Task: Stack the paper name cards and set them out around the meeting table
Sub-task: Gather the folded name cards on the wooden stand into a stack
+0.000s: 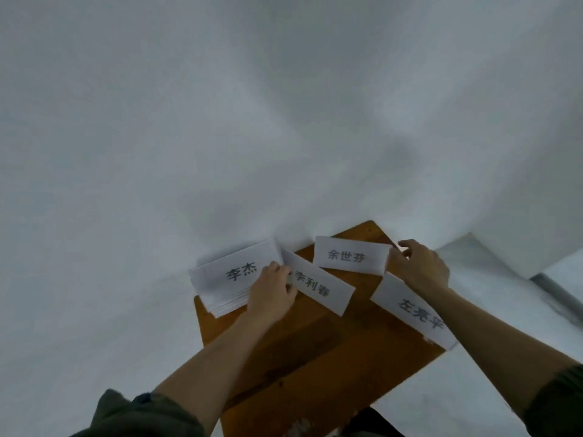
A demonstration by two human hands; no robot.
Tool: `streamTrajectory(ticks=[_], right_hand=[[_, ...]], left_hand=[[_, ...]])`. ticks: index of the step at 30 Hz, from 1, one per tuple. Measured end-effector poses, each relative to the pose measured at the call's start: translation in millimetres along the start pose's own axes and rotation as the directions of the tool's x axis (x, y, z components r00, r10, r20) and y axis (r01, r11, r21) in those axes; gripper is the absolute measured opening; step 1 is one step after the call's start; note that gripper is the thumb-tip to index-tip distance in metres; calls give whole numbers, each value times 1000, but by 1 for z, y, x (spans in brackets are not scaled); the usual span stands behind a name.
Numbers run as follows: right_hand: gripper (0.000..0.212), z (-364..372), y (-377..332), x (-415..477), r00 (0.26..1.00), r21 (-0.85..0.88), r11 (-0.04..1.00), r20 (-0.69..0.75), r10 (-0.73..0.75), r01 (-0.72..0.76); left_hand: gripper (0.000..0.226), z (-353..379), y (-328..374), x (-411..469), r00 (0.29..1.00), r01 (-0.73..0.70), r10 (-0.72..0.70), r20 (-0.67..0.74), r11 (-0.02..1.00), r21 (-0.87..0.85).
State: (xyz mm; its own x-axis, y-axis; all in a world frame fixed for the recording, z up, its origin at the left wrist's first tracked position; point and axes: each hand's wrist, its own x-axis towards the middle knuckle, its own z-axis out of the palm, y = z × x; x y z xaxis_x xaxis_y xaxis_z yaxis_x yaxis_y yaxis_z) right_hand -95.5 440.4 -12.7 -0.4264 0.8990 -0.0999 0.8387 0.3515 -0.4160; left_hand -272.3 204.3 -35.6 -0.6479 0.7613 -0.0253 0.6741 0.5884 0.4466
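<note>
On the one small brown table (315, 357) sit one stack of name cards (233, 275), overhanging its left corner, and three loose cards. The left grip (273, 293) pinches the middle card (321, 290), the right grip (419, 266) the far card (350, 255); the third card (413, 310) overhangs the right edge. Pale walls surround.

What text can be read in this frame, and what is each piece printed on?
"李杰": top card of the stack, at the far left corner of the wooden table.
"李利春": loose card, pinched by the left hand.
"余世芬": far card, right end pinched by the right hand.
"左亮平": near-right card, slightly blurred; last character less sure.
No other text is visible.
</note>
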Motion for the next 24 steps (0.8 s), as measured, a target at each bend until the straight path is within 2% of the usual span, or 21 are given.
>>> streamTrajectory(ticks=[2,4,8,10,12,14,16,21,24], right_hand=[[46,-8,30,-4,995,4,996,-44,89,-89],[50,-13,58,-10,985,-27,985,-41,169,-170],[84,-13,109,-18,925,-179,938,188,330,-298],[92,-9,132,-21,884,-160,928,286,370,-337],[79,-7,148,-24,862,-121,930,348,368,-348],[55,-6,162,-22,869,-68,930,338,362,-361],[41,-5,175,-17,869,29,917,333,366,-397],[36,-13,199,2,886,156,912,346,309,-379],[37,-14,210,18,888,308,866,371,272,-394]], left_hand=[[34,11,9,19,991,-102,90,95,987,121],[41,21,14,34,977,-153,117,180,968,201],[55,45,20,56,956,-200,107,274,919,339],[58,56,27,60,947,-220,105,305,901,373],[50,66,33,62,952,-226,122,279,897,379],[35,74,40,63,967,-220,152,207,905,364],[26,81,51,61,972,-214,164,166,911,352],[25,100,90,38,972,-191,134,192,928,320],[23,110,106,22,980,-139,89,179,948,287]])
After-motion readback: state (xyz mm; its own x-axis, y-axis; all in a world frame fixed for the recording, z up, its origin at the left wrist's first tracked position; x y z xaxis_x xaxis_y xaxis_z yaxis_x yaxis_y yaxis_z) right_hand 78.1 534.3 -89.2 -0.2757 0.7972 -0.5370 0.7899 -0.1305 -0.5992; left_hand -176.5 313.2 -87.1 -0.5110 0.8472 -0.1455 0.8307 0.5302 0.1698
